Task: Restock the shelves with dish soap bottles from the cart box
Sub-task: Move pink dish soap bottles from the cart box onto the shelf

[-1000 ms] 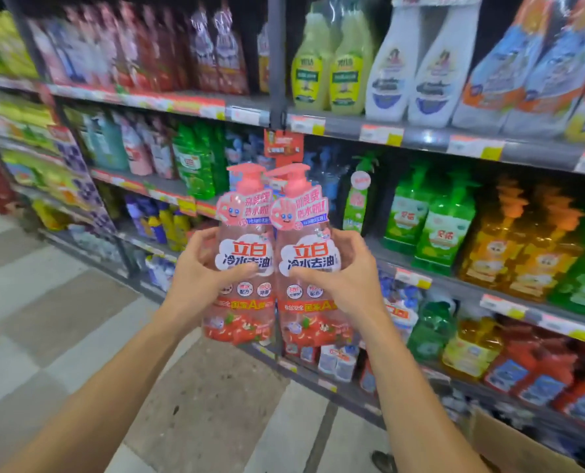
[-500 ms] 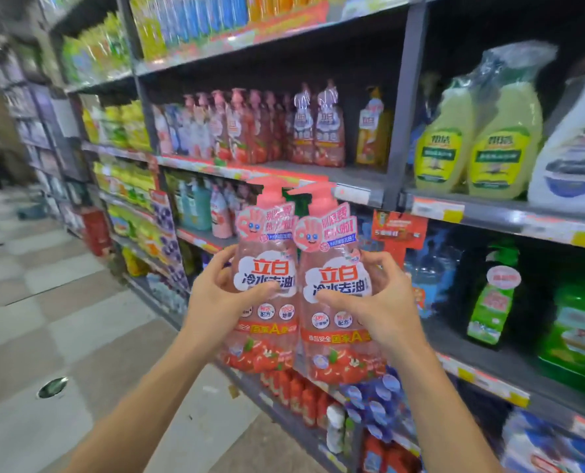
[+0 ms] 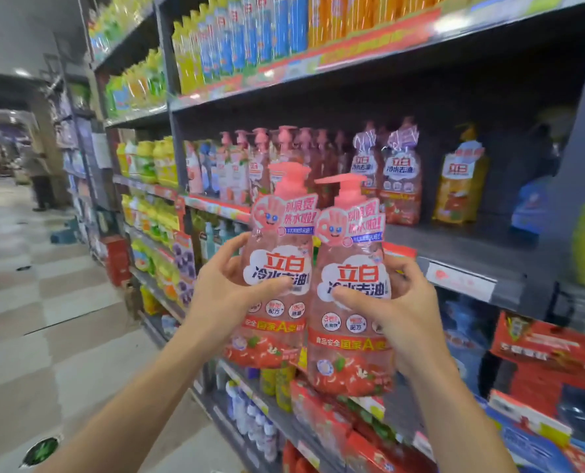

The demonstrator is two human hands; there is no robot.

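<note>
Head view: we hold two pink pump bottles upright, side by side and touching, in the air before the shelf (image 3: 461,254) front edge. Our left hand (image 3: 226,298) wraps the left bottle (image 3: 277,268) at its waist, thumb laid across the white label, fingers curled round the far side. Our right hand (image 3: 400,312) grips the right bottle (image 3: 350,291) the same way, thumb on the label front, fingers behind. Both grasps are firm and closed round the bottles. The right bottle hangs slightly lower than the left. Behind them, a row of matching pink bottles (image 3: 400,175) stands toward the back of that shelf, with an orange bottle (image 3: 460,179) beside it on the right.
</note>
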